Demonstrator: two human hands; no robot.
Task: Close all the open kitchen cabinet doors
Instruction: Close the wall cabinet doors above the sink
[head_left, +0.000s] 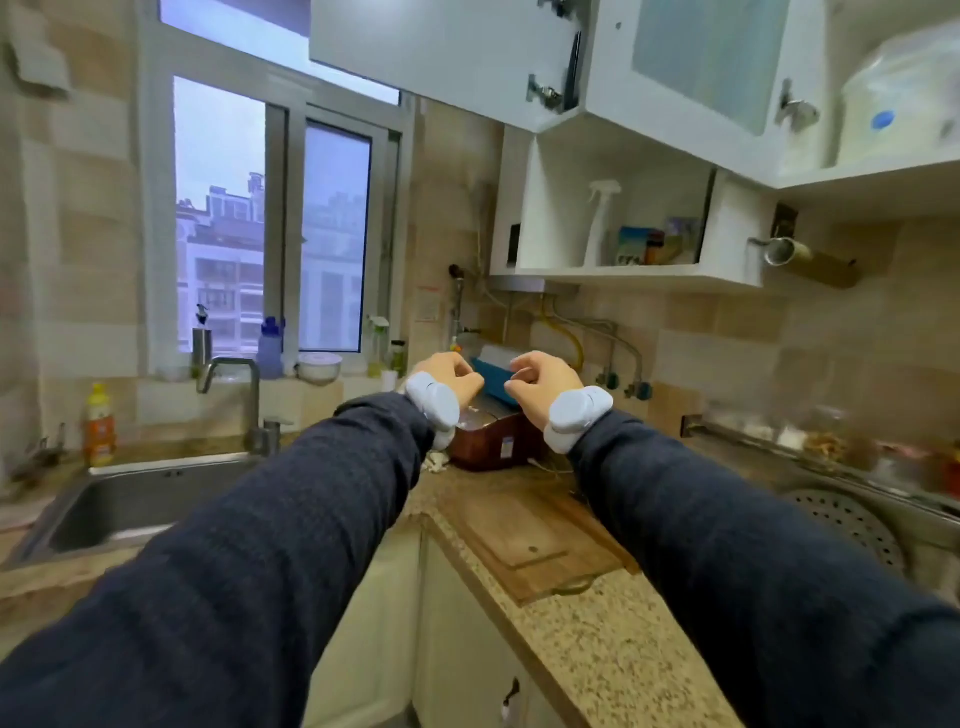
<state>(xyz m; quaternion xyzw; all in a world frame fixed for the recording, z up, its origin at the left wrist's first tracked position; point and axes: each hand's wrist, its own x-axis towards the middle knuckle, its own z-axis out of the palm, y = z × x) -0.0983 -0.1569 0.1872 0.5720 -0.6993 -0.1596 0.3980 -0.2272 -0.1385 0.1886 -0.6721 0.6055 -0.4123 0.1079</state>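
Overhead, two white upper cabinet doors stand open. The plain white door (436, 44) hangs at the top centre, with its hinges (545, 96) showing at its right edge. To its right swings the frosted-glass door (706, 62), which has a metal handle (795, 109); the open cabinet beside it shows a plastic-wrapped item (898, 98). My left hand (449, 374) and my right hand (540, 379) are held out side by side above the counter corner, fingers curled loosely, holding nothing. Both are far below the doors.
An open white shelf (623, 270) holds a spray bottle and boxes. A brown container (491, 441) and a wooden cutting board (535, 540) lie on the granite counter (613, 649). The sink (135, 504) and tap are at left, the window behind. Lower cabinet doors (467, 649) look shut.
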